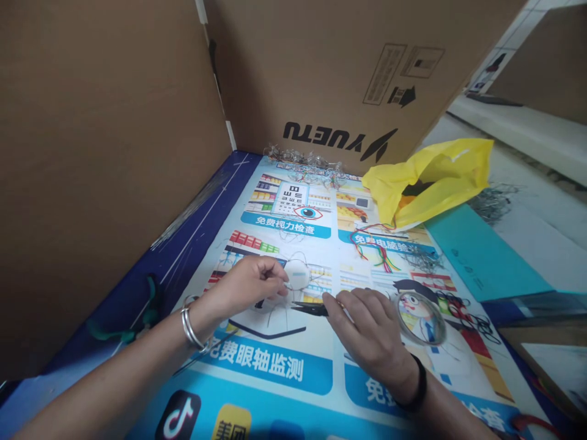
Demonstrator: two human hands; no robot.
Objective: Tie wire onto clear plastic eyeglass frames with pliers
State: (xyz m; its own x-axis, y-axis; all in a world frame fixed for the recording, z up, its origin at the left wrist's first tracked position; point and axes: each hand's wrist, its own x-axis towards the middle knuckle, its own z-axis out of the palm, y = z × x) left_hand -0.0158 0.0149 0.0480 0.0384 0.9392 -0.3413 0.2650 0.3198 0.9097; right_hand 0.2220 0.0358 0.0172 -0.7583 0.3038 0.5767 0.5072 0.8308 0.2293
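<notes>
My left hand (250, 282) pinches a thin wire beside a small white oval piece (297, 274) that rests on the printed poster (284, 373). A silver bangle (190, 327) sits on that wrist. My right hand (367, 327) is closed round dark pliers (309, 308), whose tips point left toward the wire. A black band (419, 388) circles the right wrist. A clear tape roll (422, 318) lies just right of the right hand.
Cardboard walls (105, 153) stand left and behind. A yellow plastic bag (426, 177) lies at the back right, with coloured wires (376, 247) in front of it. A teal sheet (481, 256) and wire piles (493, 201) are at right. Green-handled pliers (137, 324) lie at left.
</notes>
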